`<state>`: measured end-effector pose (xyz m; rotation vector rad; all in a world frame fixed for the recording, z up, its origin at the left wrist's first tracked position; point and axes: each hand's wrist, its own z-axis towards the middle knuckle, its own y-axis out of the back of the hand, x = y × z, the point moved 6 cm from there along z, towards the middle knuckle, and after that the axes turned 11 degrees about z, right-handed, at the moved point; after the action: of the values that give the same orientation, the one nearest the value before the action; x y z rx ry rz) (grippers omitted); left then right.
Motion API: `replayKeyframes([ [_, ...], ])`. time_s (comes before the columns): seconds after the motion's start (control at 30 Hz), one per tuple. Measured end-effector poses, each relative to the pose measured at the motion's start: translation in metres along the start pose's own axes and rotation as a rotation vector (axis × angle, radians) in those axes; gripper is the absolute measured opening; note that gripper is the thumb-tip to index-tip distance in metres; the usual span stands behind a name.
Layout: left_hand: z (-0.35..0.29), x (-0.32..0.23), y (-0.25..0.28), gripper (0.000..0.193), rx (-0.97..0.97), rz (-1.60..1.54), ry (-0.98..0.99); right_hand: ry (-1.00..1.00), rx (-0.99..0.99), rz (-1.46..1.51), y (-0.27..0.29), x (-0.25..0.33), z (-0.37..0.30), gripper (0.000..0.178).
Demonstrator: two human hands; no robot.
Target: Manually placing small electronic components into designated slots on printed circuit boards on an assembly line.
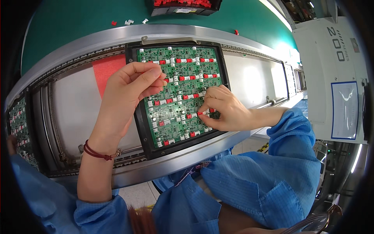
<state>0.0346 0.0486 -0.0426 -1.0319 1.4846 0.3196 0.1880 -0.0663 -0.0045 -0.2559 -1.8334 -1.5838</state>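
- Right hand [226,109]: thumb and finger pinched on a red connector [200,113], near the frame's [144,134] near right corner; a tip grip likely suits so small a part.
- Left hand [132,84]: fingertips drawn together over the frame's left edge; cannot tell if they hold anything.
- The frame borders the board [177,133], probably steadying it.
- Connector rows run left to right, right ends tilting toward the far edge; the pinched one's facing is hidden.

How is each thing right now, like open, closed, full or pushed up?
Left hand: raised, fingers closed, contents unclear
Right hand: fingers pinched at a red connector
Circuit boards: component side up, inside black frame
Black bin: open-topped, holding red pieces
Loose pieces: scattered on green surface
Blue sleeves: pushed up
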Motion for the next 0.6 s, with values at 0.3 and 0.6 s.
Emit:
replayKeyframes([
  [0.3,-0.0029,0.0007,0.0016,0.023,0.026,0.053,0.060,0.033,-0.038,0.005,-0.0013,0.0002,-0.0001,0.016],
  [0.6,-0.0034,0.0059,0.0023,0.018,0.105,0.097,0.113,0.056,-0.092,-0.004,-0.0027,-0.0026,-0.0038,0.015],
])
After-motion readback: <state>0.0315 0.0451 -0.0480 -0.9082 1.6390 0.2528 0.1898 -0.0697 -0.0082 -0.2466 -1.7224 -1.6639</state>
